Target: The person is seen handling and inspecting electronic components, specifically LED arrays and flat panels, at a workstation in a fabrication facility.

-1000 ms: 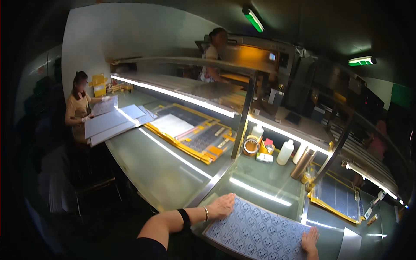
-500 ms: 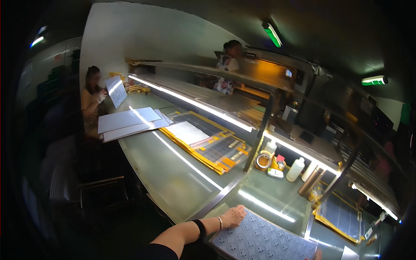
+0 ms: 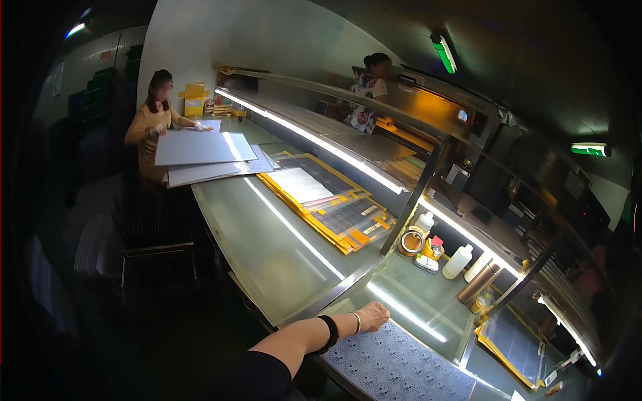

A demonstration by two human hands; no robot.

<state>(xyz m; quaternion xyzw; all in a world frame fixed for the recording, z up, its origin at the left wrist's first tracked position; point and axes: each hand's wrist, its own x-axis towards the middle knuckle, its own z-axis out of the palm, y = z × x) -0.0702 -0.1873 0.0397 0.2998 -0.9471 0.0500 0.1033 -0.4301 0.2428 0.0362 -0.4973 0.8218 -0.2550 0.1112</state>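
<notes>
A grey-blue sheet (image 3: 401,364) with a dark, repeating fan-like pattern lies on the glass-topped table at the lower edge of the view. My left hand (image 3: 373,315) is closed at its far left corner, fingers curled over the edge. A bracelet and a black band circle that arm. My right hand is out of view. Just beyond the sheet, a bright strip of light (image 3: 406,311) reflects off the glass.
Bottles (image 3: 457,262), tape rolls (image 3: 410,242) and a bronze flask (image 3: 479,281) stand under the lit shelf. Yellow-taped dark films (image 3: 348,224) lie on the left table, another (image 3: 515,344) at right. A co-worker (image 3: 158,123) handles pale sheets (image 3: 204,148); another person (image 3: 368,93) stands behind the shelf.
The fingers of my right hand, blurred at the sheet's right end before, have left the view. The co-worker's raised sheet is down, and the whole view has shifted slightly.
</notes>
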